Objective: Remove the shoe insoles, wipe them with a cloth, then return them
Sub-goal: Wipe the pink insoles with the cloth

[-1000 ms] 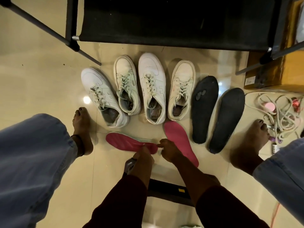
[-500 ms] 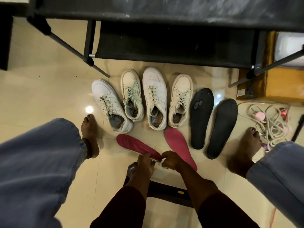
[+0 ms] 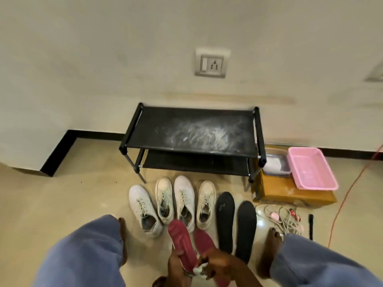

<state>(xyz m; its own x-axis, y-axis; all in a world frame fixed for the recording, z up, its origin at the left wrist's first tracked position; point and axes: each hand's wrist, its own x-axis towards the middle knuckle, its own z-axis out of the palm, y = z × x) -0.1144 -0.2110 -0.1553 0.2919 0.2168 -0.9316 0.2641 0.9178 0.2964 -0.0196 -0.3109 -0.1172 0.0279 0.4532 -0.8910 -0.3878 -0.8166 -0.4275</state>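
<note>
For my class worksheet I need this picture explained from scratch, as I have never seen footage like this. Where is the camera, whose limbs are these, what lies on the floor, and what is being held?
There is no machine here: a person works with bare hands. The one current picture comes from a wide-angle camera worn on the person's head. It looks forward and down, so you see their own legs and both hands at the bottom.

The left hand grips a red insole. The right hand pinches a small white cloth against it, as if wiping.

On the floor lie a second red insole, two black insoles and four white shoes in a row. Behind them stands a black shoe rack. To its right, a pink tray sits on a cardboard box.
</note>
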